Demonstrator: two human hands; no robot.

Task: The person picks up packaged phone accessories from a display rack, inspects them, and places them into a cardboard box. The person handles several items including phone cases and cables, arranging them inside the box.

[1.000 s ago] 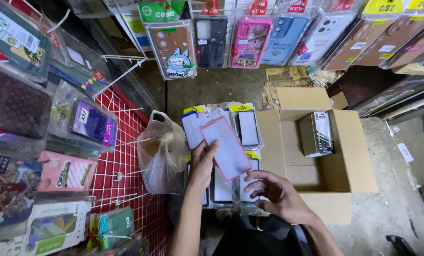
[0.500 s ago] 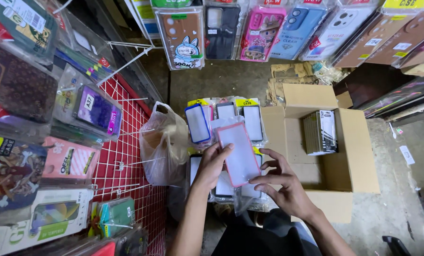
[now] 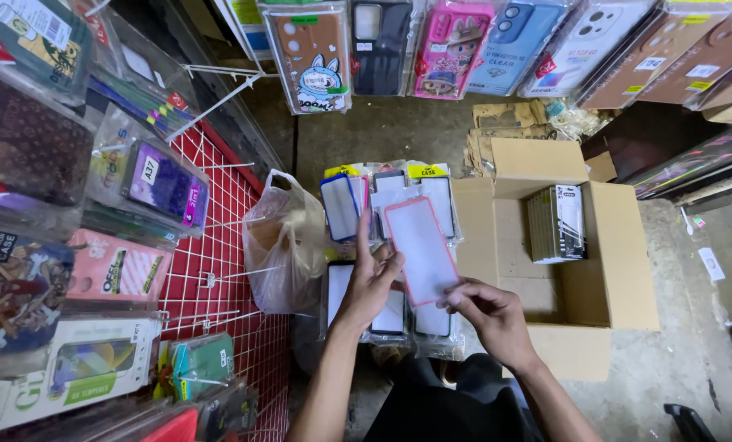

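Observation:
Both of my hands hold a clear phone case with a red rim (image 3: pixel 419 247), tilted in front of me. My left hand (image 3: pixel 371 280) grips its left edge with the fingers upright. My right hand (image 3: pixel 487 313) pinches its lower right corner. Under the case lie several packaged phone cases (image 3: pixel 358 200) spread flat on the floor, some with yellow header cards.
An open cardboard box (image 3: pixel 607 245) with a stack of packaged cases (image 3: pixel 556 223) stands to the right. A clear plastic bag (image 3: pixel 282 241) sits left of the pile. A red wire rack (image 3: pixel 218 270) and hanging packaged cases (image 3: pixel 313 53) fill the left and top.
The camera has tipped slightly, shifting the scene. My right hand has slid up to the case's lower right corner; both hands keep hold of the red-rimmed case.

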